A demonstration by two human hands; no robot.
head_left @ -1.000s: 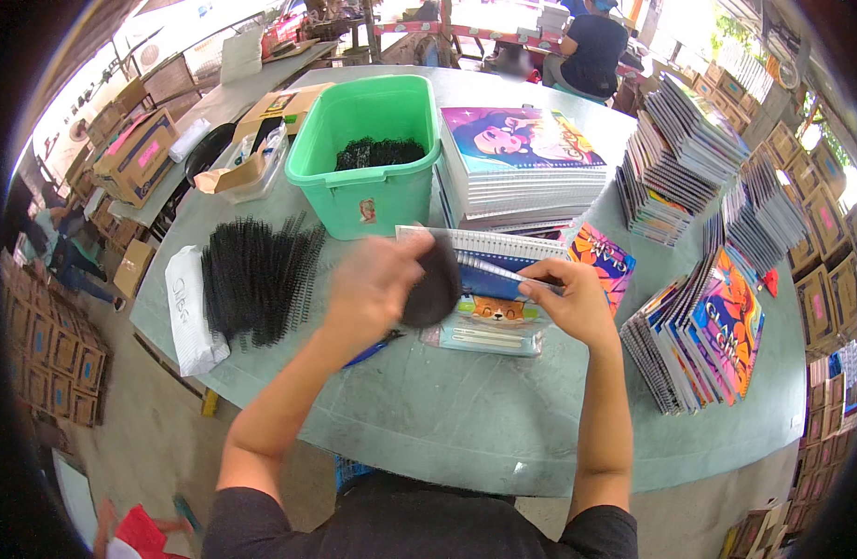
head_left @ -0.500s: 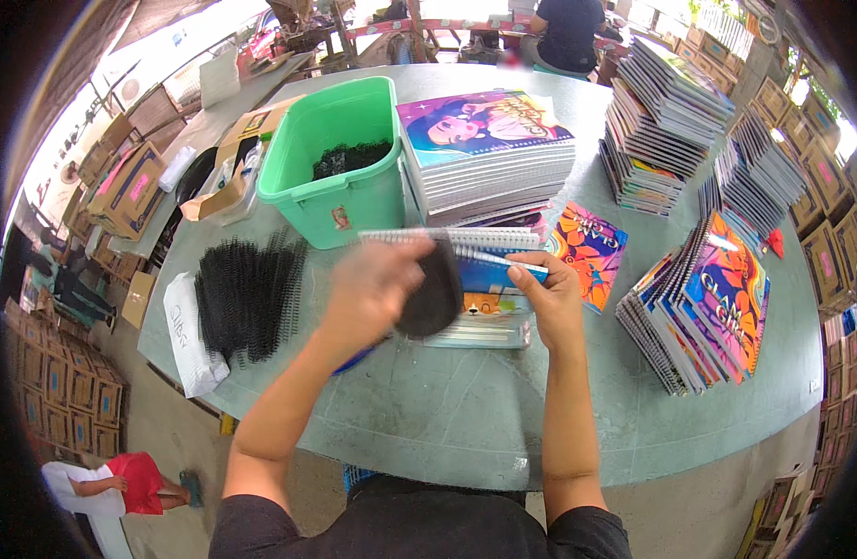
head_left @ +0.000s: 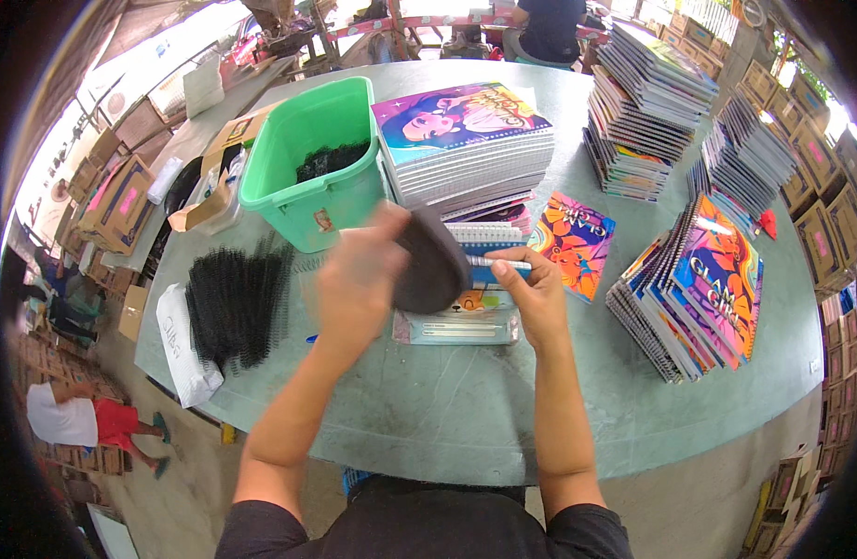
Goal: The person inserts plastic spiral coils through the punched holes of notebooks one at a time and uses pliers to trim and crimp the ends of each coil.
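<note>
My left hand [head_left: 356, 279], smeared by motion, is closed on a dark, rounded, flat pad [head_left: 433, 265] that hides part of the work behind it. To its right, my right hand [head_left: 537, 296] pinches the edge of a blue-covered notebook [head_left: 484, 274] with a pale coil along its top, thumb on the near side. Below the notebook, a clear case with a cartoon animal [head_left: 455, 331] lies flat on the table. Behind both hands rises a thick stack of books [head_left: 475, 168] with a purple illustrated cover on top.
A green bin [head_left: 321, 200] with black coils stands at the back left. Loose black coils [head_left: 235, 307] and a white packet [head_left: 184, 349] lie at left. An orange notebook [head_left: 574, 244], leaning notebooks [head_left: 694, 289] and tall stacks [head_left: 647, 112] occupy the right. A person in red shorts [head_left: 116, 424] stands at far left.
The dark pad has swung a little up and left with my left hand, tilting. My right hand stays on the notebook. The view has shifted slightly, and the person at far left has moved.
</note>
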